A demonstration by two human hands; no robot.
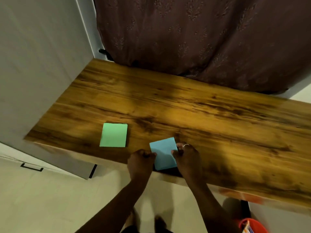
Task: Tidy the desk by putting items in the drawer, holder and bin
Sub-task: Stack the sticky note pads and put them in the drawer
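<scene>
A blue paper pad (164, 153) is held at the near edge of the wooden desk (193, 106), overhanging a dark gap below the edge. My left hand (140, 159) pinches its left side and my right hand (186, 156), with a ring on one finger, grips its right side. A green paper pad (114, 135) lies flat on the desk to the left, apart from both hands. Whether the dark gap under the blue pad is an open drawer cannot be told.
A dark patterned curtain (193, 34) hangs behind the desk. A white cabinet (33, 64) with black handles stands at the left. An orange-red bin (252, 226) sits on the pale floor at the lower right.
</scene>
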